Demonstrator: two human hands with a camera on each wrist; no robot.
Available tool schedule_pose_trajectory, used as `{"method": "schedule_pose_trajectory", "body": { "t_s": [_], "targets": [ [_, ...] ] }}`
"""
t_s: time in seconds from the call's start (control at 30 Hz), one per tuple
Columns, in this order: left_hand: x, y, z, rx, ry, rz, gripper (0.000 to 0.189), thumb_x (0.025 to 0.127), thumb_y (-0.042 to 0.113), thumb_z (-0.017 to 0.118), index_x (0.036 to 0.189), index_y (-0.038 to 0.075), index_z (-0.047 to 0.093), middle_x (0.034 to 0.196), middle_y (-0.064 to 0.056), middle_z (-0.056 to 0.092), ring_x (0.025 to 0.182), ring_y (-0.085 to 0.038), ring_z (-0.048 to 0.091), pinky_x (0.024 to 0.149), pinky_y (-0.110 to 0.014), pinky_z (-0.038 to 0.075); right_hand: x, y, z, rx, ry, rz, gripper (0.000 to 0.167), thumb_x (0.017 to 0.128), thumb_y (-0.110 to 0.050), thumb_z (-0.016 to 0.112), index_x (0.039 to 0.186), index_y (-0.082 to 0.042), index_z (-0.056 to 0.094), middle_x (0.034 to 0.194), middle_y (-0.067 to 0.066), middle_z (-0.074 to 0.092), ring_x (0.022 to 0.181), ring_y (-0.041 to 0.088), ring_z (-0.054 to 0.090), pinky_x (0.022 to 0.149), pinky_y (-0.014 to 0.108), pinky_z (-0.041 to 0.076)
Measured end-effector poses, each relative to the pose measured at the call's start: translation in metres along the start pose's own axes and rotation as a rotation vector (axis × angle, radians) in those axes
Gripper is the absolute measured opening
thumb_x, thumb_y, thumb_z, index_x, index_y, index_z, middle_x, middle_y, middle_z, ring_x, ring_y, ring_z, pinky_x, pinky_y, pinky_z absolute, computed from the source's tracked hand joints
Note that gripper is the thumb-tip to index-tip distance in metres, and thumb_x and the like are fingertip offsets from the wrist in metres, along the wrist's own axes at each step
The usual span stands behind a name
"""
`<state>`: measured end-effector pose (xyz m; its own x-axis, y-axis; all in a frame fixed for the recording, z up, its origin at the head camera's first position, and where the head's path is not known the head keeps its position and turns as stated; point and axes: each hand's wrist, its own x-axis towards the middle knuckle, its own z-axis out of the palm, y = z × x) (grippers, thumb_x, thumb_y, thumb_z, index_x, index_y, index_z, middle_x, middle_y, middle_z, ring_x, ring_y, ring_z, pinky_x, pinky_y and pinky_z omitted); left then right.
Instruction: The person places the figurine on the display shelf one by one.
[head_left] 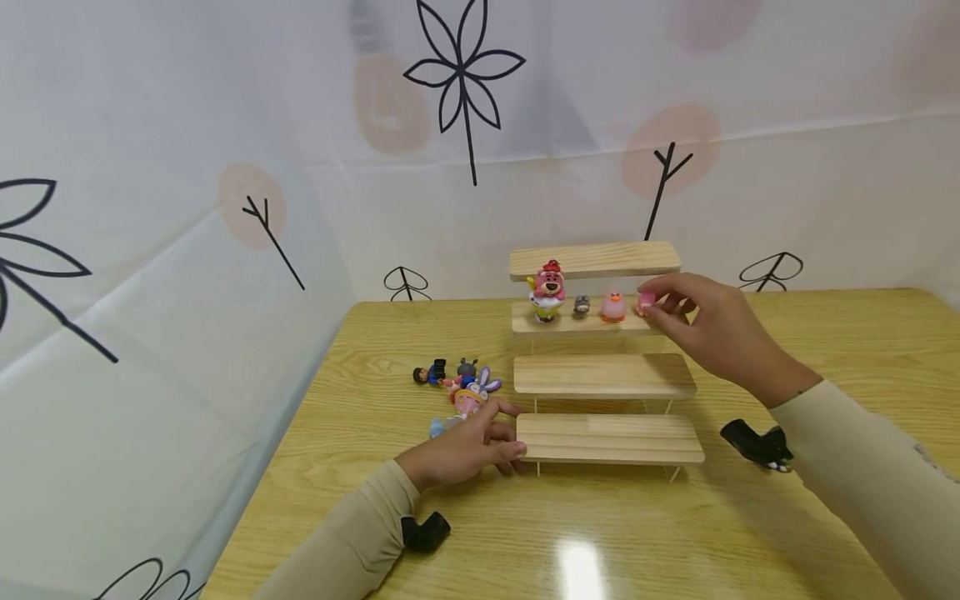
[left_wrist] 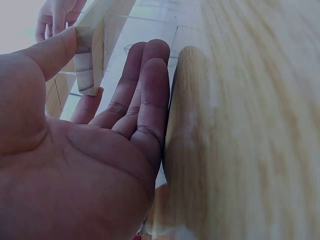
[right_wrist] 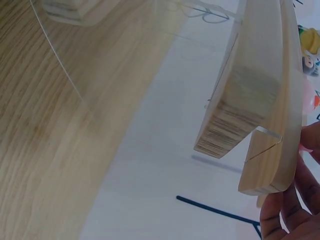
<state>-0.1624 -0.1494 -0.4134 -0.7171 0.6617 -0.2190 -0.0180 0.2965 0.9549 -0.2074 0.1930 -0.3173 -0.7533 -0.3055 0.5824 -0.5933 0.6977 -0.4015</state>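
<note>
A tiered wooden display stand (head_left: 604, 374) with several plank shelves stands on the table. My right hand (head_left: 705, 321) pinches a small pink figurine (head_left: 645, 302) at the right end of the second shelf from the top. On that shelf, from left to right, stand a pink bear figurine (head_left: 549, 292), a small grey figurine (head_left: 581, 306) and a round pink figurine (head_left: 613, 307). My left hand (head_left: 472, 446) holds the left end of the lowest shelf (head_left: 609, 438) between thumb and forefinger; its other fingers (left_wrist: 155, 90) extend below, beside the tabletop.
Left of the stand lies a cluster of figurines: one in dark blue (head_left: 431, 372), a rabbit-eared one (head_left: 480, 390) and a light blue one (head_left: 438, 427) partly behind the left hand. A patterned white cloth (head_left: 562, 192) hangs behind the table (head_left: 847, 350).
</note>
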Motion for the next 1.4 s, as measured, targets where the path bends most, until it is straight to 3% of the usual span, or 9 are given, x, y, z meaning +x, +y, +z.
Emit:
{"method": "schedule_pose_trajectory", "body": {
  "t_s": [0.33,0.7,1.03,1.13,1.2,1.4],
  "targets": [
    [0.001,0.002,0.0,-0.002,-0.002,0.008,0.048,0.104,0.024,0.056,0.143,0.015,0.03,0.117,-0.015,0.069,0.091,-0.02,0.07,0.084,-0.031,0.056,0.001,-0.001,-0.001,-0.006,-0.017,0.019,0.024,0.092,-0.008,0.072,0.116,-0.008,0.07,0.092,0.0,0.07,0.081,0.001,0.056,0.07,0.01,0.043],
    [0.0,0.005,0.001,0.015,0.004,-0.004,0.048,0.104,0.026,0.056,0.143,0.016,0.031,0.115,-0.013,0.07,0.09,-0.021,0.07,0.085,-0.032,0.055,-0.003,0.0,-0.006,0.003,-0.025,-0.014,0.035,0.091,-0.007,0.073,0.125,-0.007,0.066,0.098,0.004,0.072,0.084,-0.001,0.058,0.068,0.014,0.046],
    [0.001,0.007,0.003,0.04,0.003,-0.011,0.048,0.104,0.028,0.056,0.144,0.017,0.031,0.111,-0.012,0.07,0.088,-0.021,0.07,0.085,-0.032,0.055,-0.029,-0.005,-0.011,0.005,0.134,-0.01,0.028,0.089,-0.002,0.072,0.116,-0.006,0.069,0.105,0.006,0.071,0.092,-0.012,0.049,0.069,0.007,0.041],
    [0.001,0.006,0.002,0.039,0.002,-0.012,0.049,0.104,0.028,0.056,0.144,0.017,0.031,0.113,-0.012,0.07,0.089,-0.02,0.07,0.086,-0.032,0.055,-0.038,-0.009,-0.013,0.028,0.158,-0.01,0.028,0.089,0.001,0.07,0.116,-0.005,0.069,0.109,0.007,0.07,0.095,-0.014,0.048,0.064,0.006,0.042],
    [0.0,0.005,0.001,0.032,0.002,-0.018,0.05,0.104,0.028,0.056,0.145,0.016,0.031,0.115,-0.011,0.07,0.09,-0.02,0.07,0.086,-0.032,0.055,-0.044,-0.011,-0.013,0.04,0.169,-0.015,0.028,0.088,0.004,0.069,0.115,-0.004,0.07,0.108,0.004,0.069,0.095,-0.016,0.048,0.065,0.006,0.043],
    [-0.003,0.003,0.001,0.018,0.014,-0.027,0.049,0.104,0.027,0.057,0.144,0.017,0.032,0.115,-0.011,0.069,0.089,-0.02,0.069,0.085,-0.032,0.055,-0.058,-0.012,-0.013,0.057,0.199,-0.032,0.032,0.085,0.009,0.07,0.112,-0.007,0.072,0.11,-0.021,0.062,0.094,-0.015,0.05,0.063,0.007,0.044]
  ]
}}
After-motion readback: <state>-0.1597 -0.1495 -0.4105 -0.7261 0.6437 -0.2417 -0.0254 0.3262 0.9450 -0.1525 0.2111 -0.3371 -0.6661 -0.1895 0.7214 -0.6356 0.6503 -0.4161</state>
